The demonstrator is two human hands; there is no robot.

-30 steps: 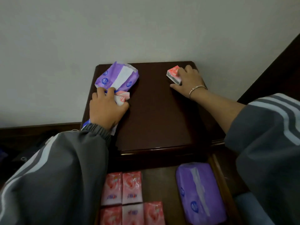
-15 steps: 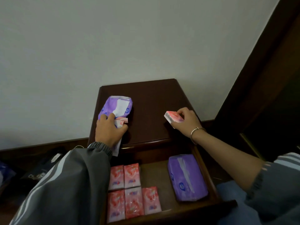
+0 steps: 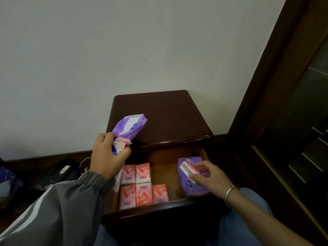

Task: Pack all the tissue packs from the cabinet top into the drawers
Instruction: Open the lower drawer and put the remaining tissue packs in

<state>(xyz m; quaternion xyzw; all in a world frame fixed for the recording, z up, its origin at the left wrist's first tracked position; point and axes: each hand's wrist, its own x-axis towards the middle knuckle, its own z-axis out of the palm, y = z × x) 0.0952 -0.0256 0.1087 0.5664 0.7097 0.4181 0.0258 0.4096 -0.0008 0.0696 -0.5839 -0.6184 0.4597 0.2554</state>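
drawer purple pack [image 3: 192,188]: half behind right hand [image 3: 210,174] | floor clutter [image 3: 58,174]: indistinct

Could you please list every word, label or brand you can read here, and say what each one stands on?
"Cha": white letters on the black bag at left; the rest is hidden.
Pink tissue packs in the drawer: blue print, too blurred to read.
Purple tissue pack in the left hand: round blue logo, unreadable.

dim indoor, soft flat light | wall [image 3: 124,50] grey, evenly lit | faint shadows | slight blur | wide-angle bending at edges
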